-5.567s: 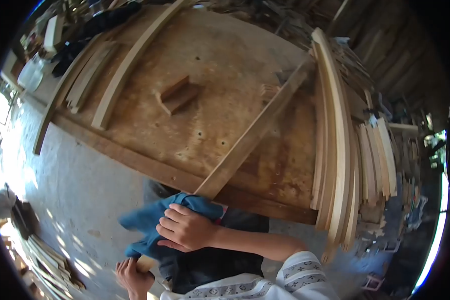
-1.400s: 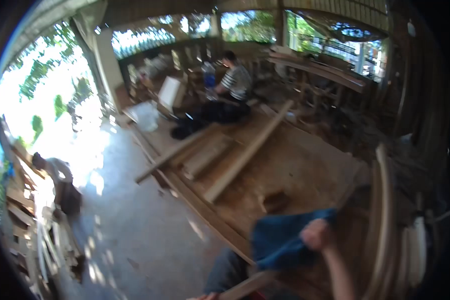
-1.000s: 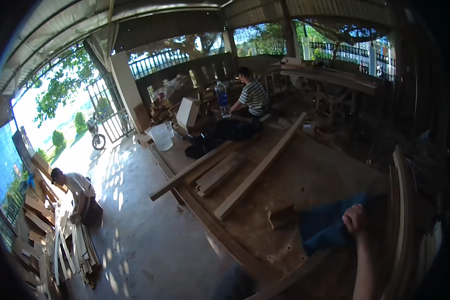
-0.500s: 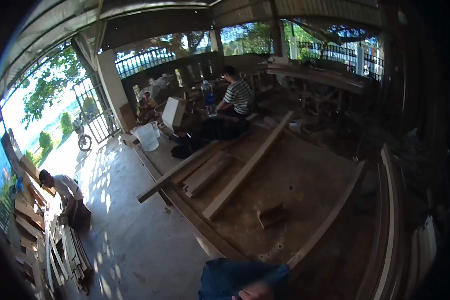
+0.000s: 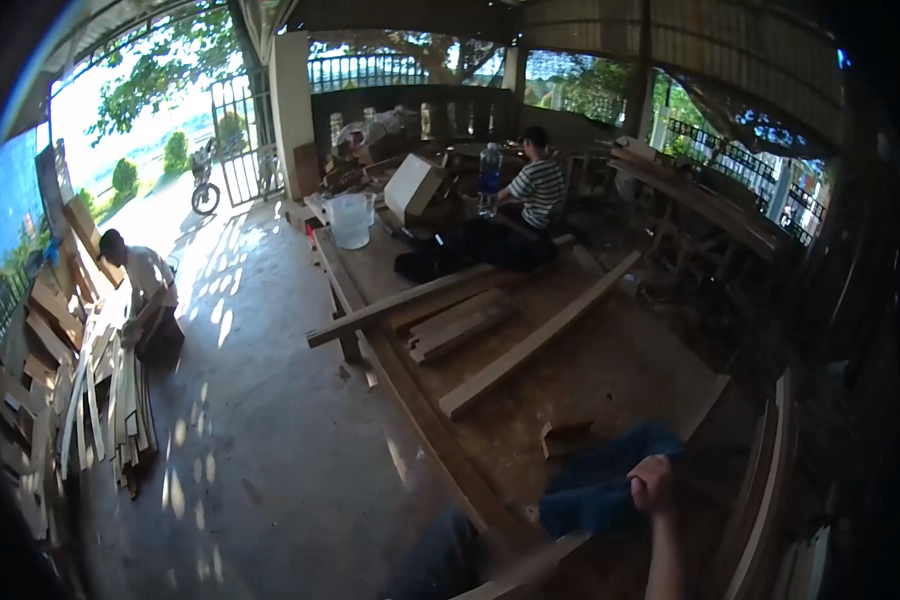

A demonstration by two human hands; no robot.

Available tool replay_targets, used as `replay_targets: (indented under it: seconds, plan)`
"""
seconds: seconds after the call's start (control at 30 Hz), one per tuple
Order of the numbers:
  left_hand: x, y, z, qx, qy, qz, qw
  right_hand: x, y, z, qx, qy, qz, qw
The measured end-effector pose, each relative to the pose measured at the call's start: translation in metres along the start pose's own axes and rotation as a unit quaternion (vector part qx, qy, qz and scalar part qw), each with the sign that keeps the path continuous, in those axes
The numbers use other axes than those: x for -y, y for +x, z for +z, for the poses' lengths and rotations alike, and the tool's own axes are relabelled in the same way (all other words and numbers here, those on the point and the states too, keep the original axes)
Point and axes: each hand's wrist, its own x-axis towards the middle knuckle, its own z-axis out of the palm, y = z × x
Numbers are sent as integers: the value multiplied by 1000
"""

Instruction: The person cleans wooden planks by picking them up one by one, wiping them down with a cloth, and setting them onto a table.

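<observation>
My right hand (image 5: 652, 484) is closed on a blue cloth (image 5: 600, 482), which hangs over a long wooden board (image 5: 532, 568). That board runs from the bottom edge of the view up to the right, partly hidden by the cloth. Just beyond the cloth, a small brown wood piece (image 5: 562, 437) lies on the worktable (image 5: 425, 425). My left hand is outside the view.
A long beam (image 5: 540, 335) and shorter strips (image 5: 460, 325) lie on the table. Near its far end are a clear plastic container (image 5: 350, 220) and dark fabric (image 5: 475, 250). More strips (image 5: 767, 490) stand right. One person (image 5: 147, 290) bends left; another (image 5: 540, 185) sits beyond the table.
Since half a second ago, the view has turned and tilted. My right hand and the cloth have come up from the bottom edge toward the right. Earlier, my left hand showed at the board's near end.
</observation>
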Motion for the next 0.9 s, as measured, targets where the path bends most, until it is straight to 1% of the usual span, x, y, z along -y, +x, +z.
replay_targets:
  seconds: [0.03, 0.07, 0.1, 0.13, 0.17, 0.2, 0.23, 0.27, 0.3, 0.37, 0.4, 0.43, 0.47, 0.5, 0.57, 0.6, 0.67, 0.7, 0.77, 0.83, 0.9]
  plan:
    - [-7, -3, 1, -4, -22, -6, 1000, -24, -1, -3, -19, -13, 20, 1000]
    - [3, -6, 10, -22, 9, 18, 1000, -45, 0, -3, -40, -24, 42, 998]
    - [19, 1, 15, -42, 47, 46, 997, -56, 2, -9, -21, -26, 58, 998]
    - [45, 12, 19, -28, 110, 65, 991, -67, 0, -15, -4, -30, 74, 997]
    - [66, 14, 27, -10, 170, 77, 982, -68, -3, -14, -31, -30, 89, 995]
    - [46, 11, 25, -44, 218, 83, 972, -63, -14, -9, -42, -23, 107, 993]
    - [28, 8, 20, -74, 257, 75, 961, -54, -30, 0, -75, -24, 120, 990]
    - [35, 14, 14, -39, 269, 90, 958, -50, -33, 5, -119, -29, 125, 985]
    - [35, 16, 12, -47, 259, 78, 962, -41, -35, 8, -99, -59, 56, 992]
    - [36, 13, 15, -51, 264, 71, 960, 16, -26, 11, 2, -51, 32, 998]
    - [33, 17, 12, -42, 271, 79, 959, 43, -32, 23, 16, -53, 27, 998]
    - [28, 23, 9, -45, 275, 87, 956, 82, -32, 30, 49, -6, 3, 999]
    - [24, 26, 8, -34, 275, 84, 957, 120, -31, 48, 32, 40, -2, 999]
    - [22, 26, 8, -21, 274, 77, 958, 170, -15, 46, 88, 39, 16, 995]
    - [20, 28, 8, -7, 278, 72, 958, 213, -13, 69, 52, 51, -39, 997]
    - [21, 31, 4, 1, 282, 72, 957, 212, -12, 71, 47, 55, -36, 997]
    - [38, 29, 10, -5, 289, 73, 954, 198, -8, 61, 126, 63, -56, 988]
    - [46, 30, 14, -14, 292, 80, 953, 183, -2, 51, 128, 68, -51, 988]
    - [57, 28, 25, -33, 277, 87, 956, 127, 3, 32, 63, 17, -46, 997]
    - [75, 32, 31, -65, 264, 106, 956, 77, 20, -3, 29, -17, -35, 999]
    - [84, 33, 23, -72, 261, 121, 955, 30, 29, -37, 41, -56, -34, 997]
